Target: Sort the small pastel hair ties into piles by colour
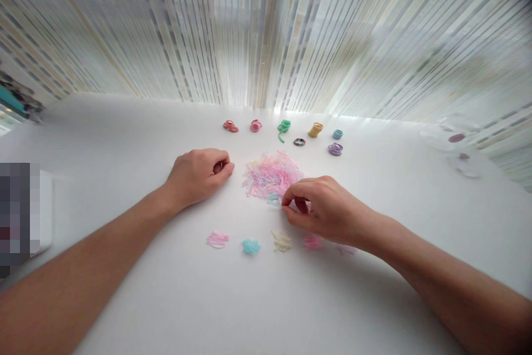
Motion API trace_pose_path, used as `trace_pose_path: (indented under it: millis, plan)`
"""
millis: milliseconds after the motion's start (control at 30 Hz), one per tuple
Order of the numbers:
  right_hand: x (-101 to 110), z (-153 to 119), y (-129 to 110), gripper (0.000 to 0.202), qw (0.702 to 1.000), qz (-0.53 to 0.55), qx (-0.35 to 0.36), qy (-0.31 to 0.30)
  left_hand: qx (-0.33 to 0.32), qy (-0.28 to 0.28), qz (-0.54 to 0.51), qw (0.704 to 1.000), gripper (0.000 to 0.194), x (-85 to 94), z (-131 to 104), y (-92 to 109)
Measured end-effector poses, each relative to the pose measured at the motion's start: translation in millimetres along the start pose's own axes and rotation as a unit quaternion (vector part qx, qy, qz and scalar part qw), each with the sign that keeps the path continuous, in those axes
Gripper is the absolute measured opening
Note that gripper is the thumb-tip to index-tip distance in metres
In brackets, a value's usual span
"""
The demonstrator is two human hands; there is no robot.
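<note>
A mixed heap of small pastel elastic bands (274, 174), mostly pink, lies on the white table (174, 299). My left hand (203, 173) rests to the left of the heap, its fingers curled and thumb pressed to the index finger; whatever may be in them is hidden. At the heap's near right edge, my right hand (318, 204) pinches thumb and forefinger together beside some blue bands (274, 199). Anything between those tips is too small to make out. Nearer me lie sorted piles: light pink bands (218, 240), turquoise bands (251, 246), cream bands (282, 241), and bright pink bands (312, 241); lilac bands (347, 249) are partly covered by my right arm.
Behind the heap stand coiled bands in red (230, 126), pink (255, 125), green (284, 127), yellow (315, 129), blue (337, 134) and purple (335, 149), plus a dark beaded ring (299, 142). Clear round items (463, 165) lie far right. A striped curtain (249, 28) borders the table.
</note>
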State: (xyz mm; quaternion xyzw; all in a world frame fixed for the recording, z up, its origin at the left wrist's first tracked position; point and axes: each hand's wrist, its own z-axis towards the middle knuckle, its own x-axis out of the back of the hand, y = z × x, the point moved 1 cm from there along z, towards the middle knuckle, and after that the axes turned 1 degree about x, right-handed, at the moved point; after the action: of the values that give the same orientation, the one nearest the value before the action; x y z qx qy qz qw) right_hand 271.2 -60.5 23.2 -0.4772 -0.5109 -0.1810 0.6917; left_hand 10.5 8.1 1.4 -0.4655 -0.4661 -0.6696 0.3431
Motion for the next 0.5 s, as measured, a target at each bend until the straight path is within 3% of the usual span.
trace_pose_path:
  millis: [500]
  plan:
    - [2,-8,-11,0.01,0.999,0.039,0.031,0.017,-0.008,0.01,0.008,1.0,0.03,-2.6,0,-1]
